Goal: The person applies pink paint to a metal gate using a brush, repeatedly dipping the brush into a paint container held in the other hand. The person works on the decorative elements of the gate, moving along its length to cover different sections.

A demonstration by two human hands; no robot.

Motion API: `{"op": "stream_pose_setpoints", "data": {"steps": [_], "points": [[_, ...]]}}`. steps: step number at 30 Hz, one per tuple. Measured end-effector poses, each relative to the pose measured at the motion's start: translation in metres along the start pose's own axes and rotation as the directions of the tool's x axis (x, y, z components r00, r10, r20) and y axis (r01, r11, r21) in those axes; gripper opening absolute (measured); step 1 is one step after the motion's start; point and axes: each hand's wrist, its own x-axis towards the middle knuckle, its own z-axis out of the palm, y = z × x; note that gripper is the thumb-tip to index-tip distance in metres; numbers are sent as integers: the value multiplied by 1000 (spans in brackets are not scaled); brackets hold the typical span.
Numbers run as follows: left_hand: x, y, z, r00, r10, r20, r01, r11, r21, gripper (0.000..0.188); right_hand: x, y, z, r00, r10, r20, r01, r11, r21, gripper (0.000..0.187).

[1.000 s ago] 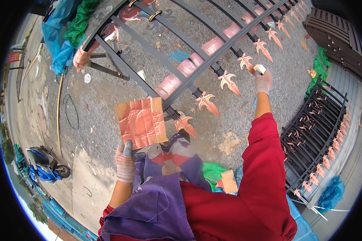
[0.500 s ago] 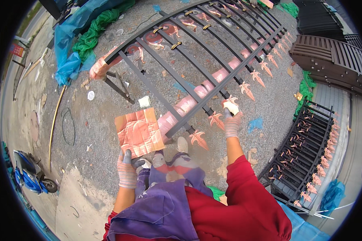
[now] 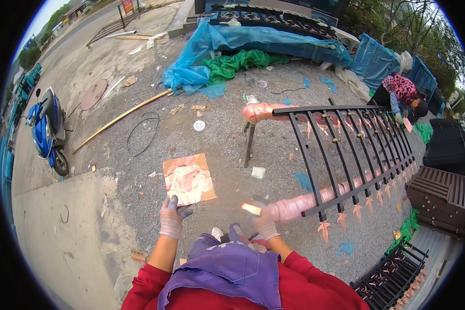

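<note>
The left hand [image 3: 171,221] wears a glove and grasps a shiny copper sheet [image 3: 189,179] by its near edge. The sheet stands up just above that hand, flat side to the camera.

The right hand [image 3: 263,219] also wears a glove. It is closed around a small pale brush [image 3: 251,208], which pokes out to the left, toward the sheet. This hand touches the near end of a pink wrapped bar [image 3: 300,203] that runs off to its right.

A black metal fence [image 3: 356,155] lies flat on that bar and on a second pink bar [image 3: 263,111] farther off. It stretches up and to the right of the right hand. Copper leaf tips [image 3: 324,230] hang along its near edge, just right of the hand.

All of this is outdoors, in a yard with grey gravel ground [image 3: 212,139]. A smooth concrete patch [image 3: 51,227] lies left of the left hand. Far to the left stands a blue scooter [image 3: 49,129]. Beyond the sheet lie a loop of black cable [image 3: 142,132] and a long wooden pole [image 3: 121,118]. Farther away, a blue tarp [image 3: 243,44] and green net [image 3: 235,63] cover a pile.

Far to the right of the right hand, another person [image 3: 403,98] bends over the fence. More dark fence panels [image 3: 442,194] are stacked to the right of the fence.
</note>
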Motion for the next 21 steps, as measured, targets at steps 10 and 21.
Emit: {"op": "stream_pose_setpoints", "data": {"steps": [10, 21], "points": [[-1, 8, -100, 913, -31, -408, -127, 926, -355, 37, 111, -36, 82, 956, -224, 187, 188, 963, 194, 40], [120, 63, -34, 926, 39, -375, -171, 930, -326, 40, 259, -77, 87, 934, -304, 186, 240, 923, 302, 28]]}}
